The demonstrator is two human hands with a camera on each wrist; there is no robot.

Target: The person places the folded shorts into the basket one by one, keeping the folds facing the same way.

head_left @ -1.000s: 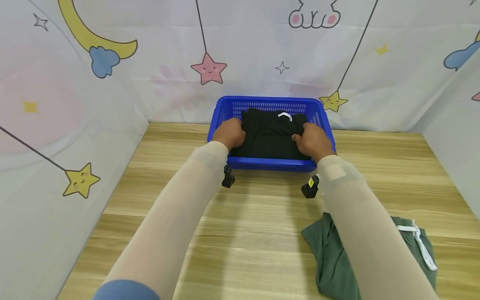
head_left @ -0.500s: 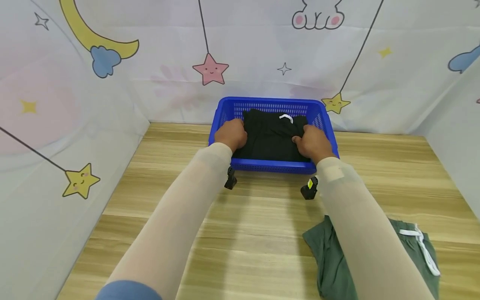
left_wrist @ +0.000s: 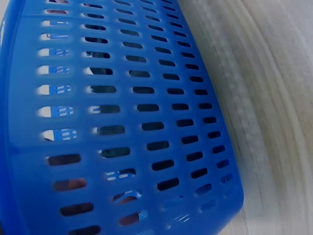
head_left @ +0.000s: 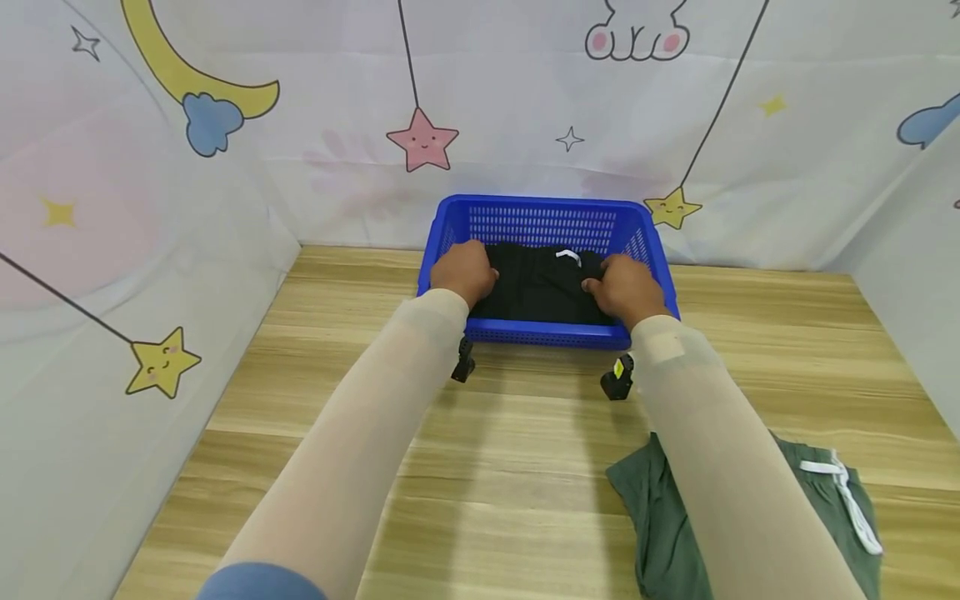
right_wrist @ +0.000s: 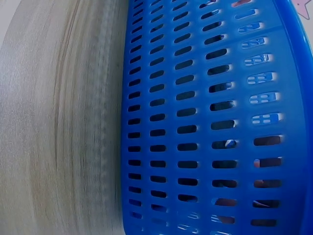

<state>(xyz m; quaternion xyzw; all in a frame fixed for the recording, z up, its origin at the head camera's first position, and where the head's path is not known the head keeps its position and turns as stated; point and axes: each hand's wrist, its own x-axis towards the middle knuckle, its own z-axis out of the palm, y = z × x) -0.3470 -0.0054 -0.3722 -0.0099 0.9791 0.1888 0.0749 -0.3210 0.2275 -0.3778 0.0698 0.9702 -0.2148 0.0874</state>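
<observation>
A folded pair of black shorts [head_left: 543,287] with a white drawstring lies low inside the blue plastic basket [head_left: 543,335]. My left hand [head_left: 462,271] reaches in over the near left part of the basket and grips the shorts' left edge, fingers curled. At the opposite edge my right hand [head_left: 628,287] pinches the cloth, its thumb pointing inward. Some of the fingers are hidden by the hands' backs and the cloth. Both wrist views are filled by the slotted basket wall [left_wrist: 146,112], with bits of hand and dark cloth showing through the slots.
Green shorts [head_left: 675,525] with a white drawstring lie on the wooden table [head_left: 480,483] at the front right, partly under the right forearm. Behind the basket hangs a printed white cloth backdrop [head_left: 510,75]; another panel [head_left: 90,450] borders the left side.
The black shorts have sunk lower in the basket, baring more of its back wall. Both hands stay at the shorts' sides, with only slight shifts.
</observation>
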